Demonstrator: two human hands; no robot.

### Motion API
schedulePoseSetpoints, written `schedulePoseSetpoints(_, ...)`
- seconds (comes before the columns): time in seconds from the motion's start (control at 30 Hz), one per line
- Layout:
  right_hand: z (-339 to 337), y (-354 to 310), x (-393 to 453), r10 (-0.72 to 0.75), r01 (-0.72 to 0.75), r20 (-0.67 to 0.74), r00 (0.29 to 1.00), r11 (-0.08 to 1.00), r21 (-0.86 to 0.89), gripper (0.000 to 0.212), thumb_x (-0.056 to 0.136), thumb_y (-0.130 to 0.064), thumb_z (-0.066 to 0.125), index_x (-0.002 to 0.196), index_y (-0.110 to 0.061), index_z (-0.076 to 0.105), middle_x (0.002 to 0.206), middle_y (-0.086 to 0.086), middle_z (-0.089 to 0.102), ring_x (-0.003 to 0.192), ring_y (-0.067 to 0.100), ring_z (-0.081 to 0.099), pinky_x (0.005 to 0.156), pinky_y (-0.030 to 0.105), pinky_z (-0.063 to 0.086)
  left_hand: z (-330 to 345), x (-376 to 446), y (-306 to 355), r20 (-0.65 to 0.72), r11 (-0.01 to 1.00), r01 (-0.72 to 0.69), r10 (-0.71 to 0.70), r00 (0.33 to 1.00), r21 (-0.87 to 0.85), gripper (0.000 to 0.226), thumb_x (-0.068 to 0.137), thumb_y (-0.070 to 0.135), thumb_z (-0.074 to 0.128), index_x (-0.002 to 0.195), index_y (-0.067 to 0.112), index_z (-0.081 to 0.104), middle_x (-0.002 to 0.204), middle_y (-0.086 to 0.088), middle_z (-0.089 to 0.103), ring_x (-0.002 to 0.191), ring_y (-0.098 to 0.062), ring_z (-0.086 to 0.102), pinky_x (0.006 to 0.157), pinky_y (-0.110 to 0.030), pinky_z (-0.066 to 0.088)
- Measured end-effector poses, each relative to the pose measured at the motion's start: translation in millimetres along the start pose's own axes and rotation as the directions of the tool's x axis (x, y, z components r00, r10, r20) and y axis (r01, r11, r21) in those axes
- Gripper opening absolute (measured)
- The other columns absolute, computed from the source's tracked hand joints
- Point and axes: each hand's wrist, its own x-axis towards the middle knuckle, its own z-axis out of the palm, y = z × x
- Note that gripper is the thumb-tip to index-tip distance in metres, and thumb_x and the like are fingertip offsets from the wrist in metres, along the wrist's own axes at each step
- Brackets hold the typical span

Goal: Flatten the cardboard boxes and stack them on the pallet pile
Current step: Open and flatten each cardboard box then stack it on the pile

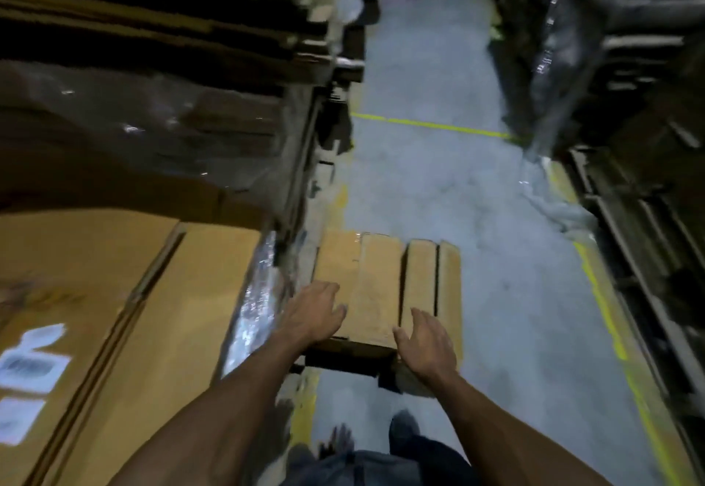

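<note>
While the whole head view is smeared by motion, we can still place the main things. Our left hand (314,312) is stretched out over the near left part of a cardboard box (375,287) on the floor ahead, fingers loosely spread and slightly bent, holding nothing; whether the fingertips touch the cardboard we cannot tell. Our right hand (425,344) is at the near right corner of the same box, palm turned inward, fingers straight and a little apart, thumb out to the left, gripping nothing that we can see.

The box lies in the aisle on the grey concrete floor (477,180), its top showing several flaps with dark gaps between them, and a dark opening shows under its near edge. It sits just beside the pallet pile (114,295) on our left, where large flat sheets of cardboard lie stacked, with white labels (32,367) on the top sheet and shiny plastic wrap (253,306) down its side. More stacked cardboard under wrap rises further back on the left.

Yellow floor lines (431,126) cross the aisle and run along its right edge. Dark wrapped stacks (610,47) stand on the right. Our shoes (404,424) show at the bottom.
</note>
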Motion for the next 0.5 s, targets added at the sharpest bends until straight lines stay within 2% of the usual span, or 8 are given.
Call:
schedulePoseSetpoints(0.1, -11, 44, 10, 0.134, -0.133, -0.006, 0.991, 0.989, 0.056, 0.064, 0.101, -0.05, 0.045, 0.151, -0.011, 0.036, 0.154, 0.009, 0.042, 0.141, 0.027, 0.037, 0.114, 0.036, 0.03, 26, 32, 36, 0.127, 1.0, 0.02, -0.018, 0.992, -0.012, 0.055, 0.1, 0.044, 0.044, 0.143, 0.009, 0.046, 0.146, -0.012, 0.05, 0.134, -0.028, 0.045, 0.108, -0.033, 0.038)
schedulePoseSetpoints(0.2, -20, 86, 33, 0.218, -0.218, 0.011, 0.976, 0.971, 0.095, 0.066, 0.099, -0.052, 0.047, 0.15, -0.011, 0.037, 0.153, 0.009, 0.043, 0.141, 0.027, 0.038, 0.114, 0.036, 0.031, 58, 57, 68, 0.184, 0.996, 0.068, -0.057, 0.981, -0.056, 0.062, 0.101, 0.048, 0.043, 0.15, 0.01, 0.037, 0.152, -0.012, 0.043, 0.139, -0.028, 0.041, 0.111, -0.034, 0.035)
schedulePoseSetpoints(0.37, -17, 162, 112, 0.274, -0.29, 0.128, 0.953, 0.948, 0.129, 0.072, 0.097, -0.056, 0.049, 0.152, -0.011, 0.035, 0.153, 0.009, 0.044, 0.14, 0.028, 0.04, 0.114, 0.039, 0.035, 119, 116, 113, 0.268, 0.968, 0.216, -0.175, 0.947, -0.129, 0.065, 0.101, 0.047, 0.046, 0.152, 0.008, 0.033, 0.156, -0.012, 0.038, 0.141, -0.027, 0.038, 0.111, -0.033, 0.033)
schedulePoseSetpoints(0.5, 11, 231, 194, 0.316, -0.344, 0.184, 0.931, 0.926, 0.154, 0.076, 0.094, -0.059, 0.053, 0.151, -0.012, 0.036, 0.15, 0.009, 0.046, 0.139, 0.029, 0.042, 0.111, 0.041, 0.038, 187, 193, 135, 0.298, 0.927, 0.331, -0.27, 0.916, -0.177, 0.068, 0.1, 0.048, 0.047, 0.154, 0.01, 0.03, 0.159, -0.009, 0.033, 0.144, -0.027, 0.033, 0.114, -0.034, 0.029)
